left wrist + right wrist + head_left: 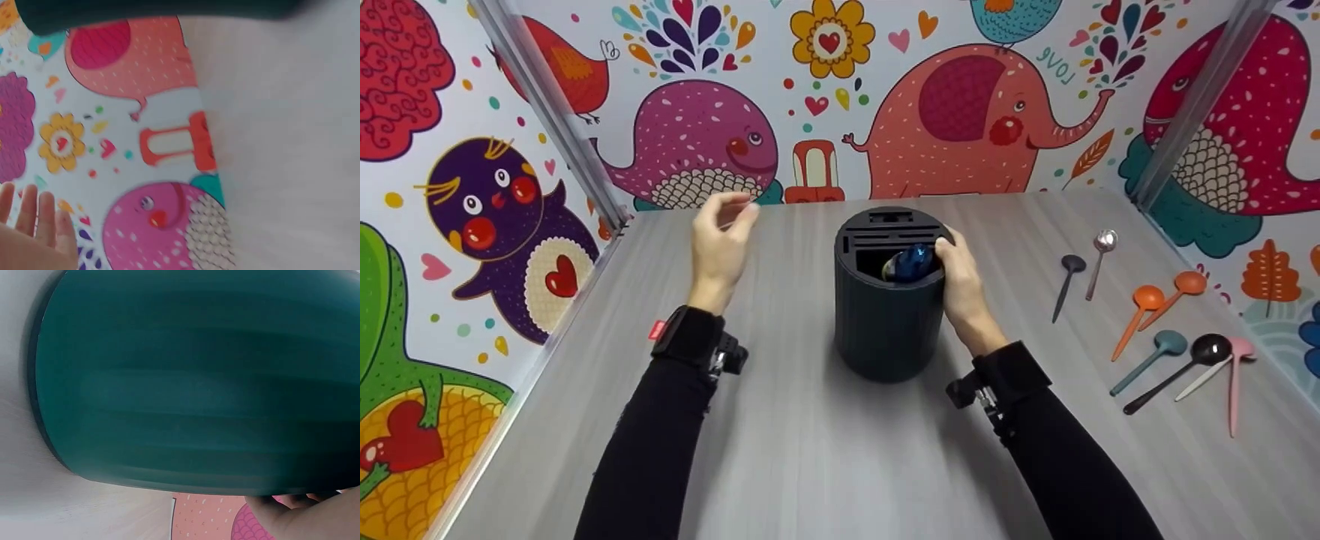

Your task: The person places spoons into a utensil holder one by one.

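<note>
A dark ribbed cylindrical utensil holder point(889, 322) stands upright on the table, its top split into slots and one larger opening. Something glossy and blue point(913, 262) pokes up inside that opening; its kind is unclear. My right hand point(964, 289) grips the holder's right upper side, thumb at the rim, the other fingers mostly hidden behind. In the right wrist view the holder's wall point(185, 394) fills most of the picture, with the hand point(315, 517) at its edge. To the holder's left, my left hand point(721, 251) is raised, fingers loosely bent, holding nothing.
On the table's right side lie several spoons and ladles: a grey spoon point(1069, 281), a metal spoon point(1102, 251), an orange ladle point(1144, 304), a teal ladle point(1166, 345), a black ladle point(1207, 351) and a pink utensil point(1236, 375). Cartoon-printed panels point(825, 105) border the table.
</note>
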`<act>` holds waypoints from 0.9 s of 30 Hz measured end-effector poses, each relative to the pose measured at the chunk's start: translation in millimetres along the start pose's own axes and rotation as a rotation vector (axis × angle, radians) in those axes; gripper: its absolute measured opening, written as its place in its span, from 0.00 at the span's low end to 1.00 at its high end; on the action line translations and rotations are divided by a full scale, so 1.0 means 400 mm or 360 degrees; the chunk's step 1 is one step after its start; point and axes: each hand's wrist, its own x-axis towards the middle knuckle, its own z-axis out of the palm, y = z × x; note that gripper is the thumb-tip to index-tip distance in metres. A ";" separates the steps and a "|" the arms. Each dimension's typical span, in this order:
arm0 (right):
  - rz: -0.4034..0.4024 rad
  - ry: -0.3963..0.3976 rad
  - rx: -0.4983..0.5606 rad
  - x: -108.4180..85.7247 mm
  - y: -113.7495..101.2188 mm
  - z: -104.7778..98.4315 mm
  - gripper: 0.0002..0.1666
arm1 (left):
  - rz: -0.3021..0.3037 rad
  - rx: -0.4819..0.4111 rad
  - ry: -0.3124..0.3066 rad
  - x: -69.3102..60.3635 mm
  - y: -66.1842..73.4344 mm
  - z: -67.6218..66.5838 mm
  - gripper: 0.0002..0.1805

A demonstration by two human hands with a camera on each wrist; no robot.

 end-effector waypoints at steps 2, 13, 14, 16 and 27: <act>0.0004 0.0001 -0.0006 0.001 0.002 0.000 0.32 | -0.0033 0.0034 0.0038 0.002 -0.020 -0.020 0.15; -0.0011 0.0016 0.0023 0.004 0.006 0.001 0.31 | -0.0201 0.0288 0.0068 -0.009 -0.093 -0.111 0.17; -0.0012 0.0016 0.0022 0.004 0.006 0.001 0.31 | -0.0219 0.0318 0.0052 -0.013 -0.097 -0.118 0.18; -0.0012 0.0021 0.0019 0.005 0.006 0.001 0.31 | -0.0257 0.0382 0.0013 -0.020 -0.105 -0.132 0.20; -0.0017 0.0018 0.0032 0.002 0.004 0.000 0.31 | -0.0466 0.0685 -0.0226 -0.056 -0.166 -0.205 0.28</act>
